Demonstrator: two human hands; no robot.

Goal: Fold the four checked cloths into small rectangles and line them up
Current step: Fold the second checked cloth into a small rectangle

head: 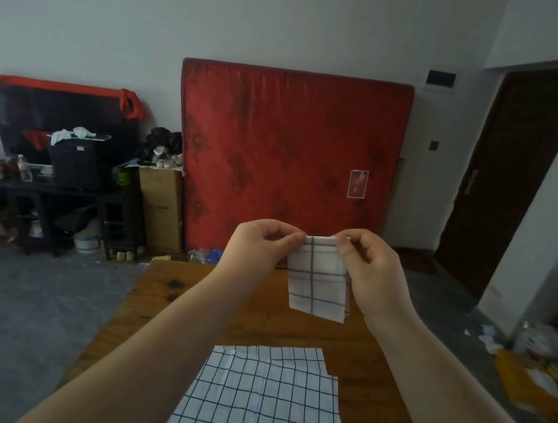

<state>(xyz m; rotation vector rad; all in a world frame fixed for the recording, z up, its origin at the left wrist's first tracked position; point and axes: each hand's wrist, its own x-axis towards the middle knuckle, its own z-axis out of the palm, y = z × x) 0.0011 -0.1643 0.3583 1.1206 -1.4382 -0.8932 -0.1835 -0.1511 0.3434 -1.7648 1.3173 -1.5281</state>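
I am holding a small folded checked cloth point(319, 277) up in the air above the far half of a wooden table point(171, 306). It is white with dark grey lines, folded down to a narrow rectangle, and it hangs from its top edge with its lower edge slightly slanted. My left hand point(259, 250) pinches the top left corner, fingers point(293, 238) closed on the fabric. My right hand point(372, 273) pinches the top right corner in the same way, thumb and forefinger pressed together on the cloth. Both of my bare forearms reach forward from the bottom of the view.

Nearer to me, flat on the table, lie more checked cloths point(264, 402), white with thin black grid lines, spread open and stacked one on another with their edges offset. How many are in the pile I cannot tell.

Beyond the table, a red mattress point(291, 150) stands upright against a pale wall. Just beside it on the left is a cardboard box point(160, 209), and further left a dark, cluttered shelf unit point(48, 201). A dark wooden door point(515, 174) is on the right. The floor is grey.
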